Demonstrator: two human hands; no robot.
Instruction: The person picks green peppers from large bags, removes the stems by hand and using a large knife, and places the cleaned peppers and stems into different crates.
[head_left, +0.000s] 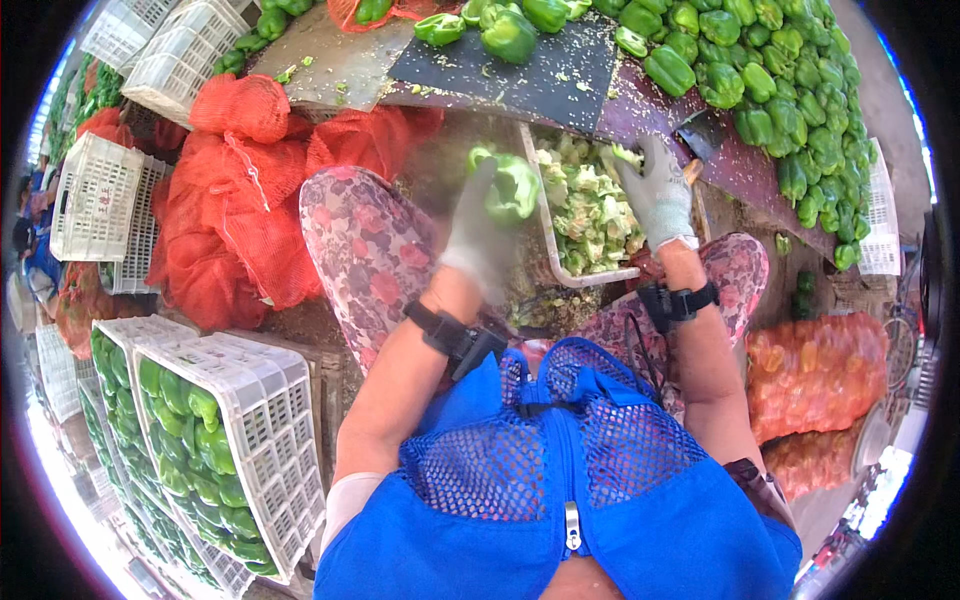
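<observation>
My left hand (478, 236), in a pale glove and blurred, holds a green bell pepper (517, 187) with its hollow inside showing. A white plastic crate (568, 279) filled with pale green pepper cores (589, 206) stands between my knees. Over its right side is my gloved right hand (660, 191), with a pepper core piece (627, 157) at the thumb and fingertips. Close beside that hand is a dark blade (700, 132) with a wooden handle (693, 172); whether the hand touches it, I cannot tell.
Whole green peppers (780, 97) are heaped at the right of a seed-strewn work surface (555, 79). Red mesh sacks (240, 202) lie at my left, near a white crate of peppers (277, 420). Filled orange-red mesh sacks (817, 375) lie at my right.
</observation>
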